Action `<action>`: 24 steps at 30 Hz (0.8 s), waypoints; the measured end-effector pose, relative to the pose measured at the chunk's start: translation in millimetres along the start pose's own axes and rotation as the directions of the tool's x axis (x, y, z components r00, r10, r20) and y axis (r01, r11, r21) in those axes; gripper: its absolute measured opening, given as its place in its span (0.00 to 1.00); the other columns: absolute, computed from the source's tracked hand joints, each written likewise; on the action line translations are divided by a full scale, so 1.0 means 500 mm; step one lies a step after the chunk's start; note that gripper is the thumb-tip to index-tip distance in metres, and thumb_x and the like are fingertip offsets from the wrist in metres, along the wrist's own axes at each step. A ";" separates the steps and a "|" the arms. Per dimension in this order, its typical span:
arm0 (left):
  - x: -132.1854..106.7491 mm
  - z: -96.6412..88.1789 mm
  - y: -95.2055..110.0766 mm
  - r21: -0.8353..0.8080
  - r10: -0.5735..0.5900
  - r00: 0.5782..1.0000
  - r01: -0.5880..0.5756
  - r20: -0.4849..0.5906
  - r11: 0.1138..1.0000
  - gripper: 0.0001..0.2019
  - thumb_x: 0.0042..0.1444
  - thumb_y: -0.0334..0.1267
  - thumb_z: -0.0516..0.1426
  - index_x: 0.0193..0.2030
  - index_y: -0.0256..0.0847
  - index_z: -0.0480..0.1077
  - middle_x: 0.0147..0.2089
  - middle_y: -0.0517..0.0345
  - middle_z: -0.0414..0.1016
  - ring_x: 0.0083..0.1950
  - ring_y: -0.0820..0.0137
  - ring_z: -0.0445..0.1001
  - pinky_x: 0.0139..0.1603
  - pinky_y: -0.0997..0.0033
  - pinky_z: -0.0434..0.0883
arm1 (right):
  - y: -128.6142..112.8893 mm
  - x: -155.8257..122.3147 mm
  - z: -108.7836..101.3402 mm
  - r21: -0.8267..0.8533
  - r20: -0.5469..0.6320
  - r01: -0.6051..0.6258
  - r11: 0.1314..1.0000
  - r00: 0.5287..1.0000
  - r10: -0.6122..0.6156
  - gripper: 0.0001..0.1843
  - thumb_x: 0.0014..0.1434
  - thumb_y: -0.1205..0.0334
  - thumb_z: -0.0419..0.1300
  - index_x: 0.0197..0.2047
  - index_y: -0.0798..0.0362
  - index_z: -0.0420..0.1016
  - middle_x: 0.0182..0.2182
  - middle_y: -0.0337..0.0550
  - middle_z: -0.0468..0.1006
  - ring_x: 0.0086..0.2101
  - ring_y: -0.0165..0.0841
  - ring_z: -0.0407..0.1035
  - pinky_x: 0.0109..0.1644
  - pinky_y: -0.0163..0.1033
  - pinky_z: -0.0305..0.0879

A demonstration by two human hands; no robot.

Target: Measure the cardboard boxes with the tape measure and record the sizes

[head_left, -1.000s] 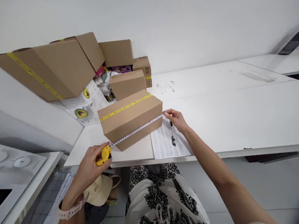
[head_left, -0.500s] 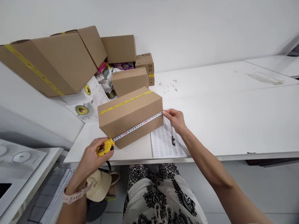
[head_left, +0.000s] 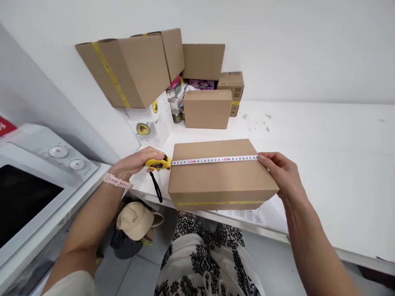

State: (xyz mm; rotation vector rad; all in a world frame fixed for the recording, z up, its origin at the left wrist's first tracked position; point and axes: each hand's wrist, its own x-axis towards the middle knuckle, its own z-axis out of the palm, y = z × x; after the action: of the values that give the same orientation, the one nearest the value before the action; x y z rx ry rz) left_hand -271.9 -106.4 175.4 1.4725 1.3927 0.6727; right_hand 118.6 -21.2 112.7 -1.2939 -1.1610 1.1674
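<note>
A closed cardboard box rests at the near edge of the white table, a strip of yellow tape along its near side. My left hand is closed around a yellow tape measure at the box's left end, and a black wrist strap dangles from it. The white blade runs straight across the box's top face. At the right end, my right hand pinches the blade's end against the box's edge. Printed sheets lie partly hidden beneath the box.
Behind stand a smaller cardboard box, a large taped carton and white boxes with avocado pictures. A microwave is at my left. Caps hang below the table edge.
The box has been turned, so its taped face now points toward me and the blade lies across the upward face. Both hands have moved with the tape measure; my view has shifted left.
</note>
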 end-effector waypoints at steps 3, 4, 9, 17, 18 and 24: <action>0.015 -0.020 0.002 0.013 -0.013 0.998 0.012 0.063 1.000 0.21 0.53 0.51 0.60 0.34 0.31 0.81 0.31 0.48 0.80 0.23 0.74 0.66 0.17 0.78 0.59 | 0.003 0.010 0.012 0.143 0.008 -0.054 0.988 0.999 0.054 0.19 0.39 0.54 0.75 0.35 0.49 0.79 0.31 0.38 0.77 0.28 0.30 0.67 0.28 0.36 0.63; 0.018 -0.026 0.004 0.019 -0.017 0.997 0.016 0.074 1.000 0.21 0.54 0.51 0.60 0.34 0.30 0.82 0.31 0.46 0.81 0.24 0.74 0.66 0.17 0.78 0.59 | 0.002 0.012 0.015 0.166 0.007 -0.063 0.984 0.998 0.063 0.19 0.39 0.55 0.75 0.35 0.49 0.78 0.31 0.38 0.76 0.28 0.30 0.67 0.28 0.35 0.63; 0.027 -0.041 0.004 0.000 -0.042 0.990 0.042 0.135 0.999 0.21 0.56 0.50 0.59 0.37 0.30 0.82 0.36 0.41 0.83 0.24 0.74 0.68 0.17 0.78 0.60 | 0.002 0.016 0.019 0.179 0.003 -0.050 0.983 0.999 0.051 0.16 0.39 0.58 0.73 0.33 0.49 0.78 0.34 0.38 0.76 0.29 0.29 0.66 0.29 0.35 0.62; 0.029 -0.046 -0.017 -0.076 -0.066 0.987 0.078 0.147 0.994 0.21 0.55 0.50 0.60 0.36 0.30 0.80 0.31 0.44 0.81 0.23 0.73 0.69 0.16 0.79 0.61 | 0.006 0.021 0.017 0.204 0.029 -0.102 0.974 0.995 0.098 0.17 0.37 0.58 0.73 0.33 0.48 0.77 0.35 0.38 0.76 0.29 0.30 0.66 0.29 0.36 0.61; 0.029 -0.047 -0.018 -0.078 -0.070 0.987 0.082 0.143 0.994 0.21 0.55 0.50 0.60 0.36 0.30 0.80 0.31 0.44 0.81 0.22 0.73 0.68 0.15 0.79 0.60 | 0.006 0.021 0.017 0.215 0.033 -0.110 0.970 0.994 0.106 0.18 0.37 0.58 0.73 0.33 0.48 0.77 0.34 0.38 0.76 0.29 0.30 0.66 0.29 0.37 0.61; 0.031 -0.050 -0.020 -0.055 -0.078 0.987 0.087 0.140 0.995 0.21 0.55 0.51 0.59 0.37 0.31 0.80 0.30 0.46 0.80 0.23 0.73 0.68 0.16 0.79 0.59 | 0.013 0.027 0.015 0.281 0.081 -0.148 0.948 0.988 0.130 0.20 0.35 0.59 0.74 0.34 0.49 0.76 0.32 0.36 0.75 0.31 0.31 0.67 0.34 0.38 0.64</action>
State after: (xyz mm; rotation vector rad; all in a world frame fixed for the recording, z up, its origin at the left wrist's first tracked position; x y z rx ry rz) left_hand -295.4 -86.3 172.5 1.3792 1.3084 0.5463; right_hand 112.4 -7.5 105.5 -1.1364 -0.9141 1.4309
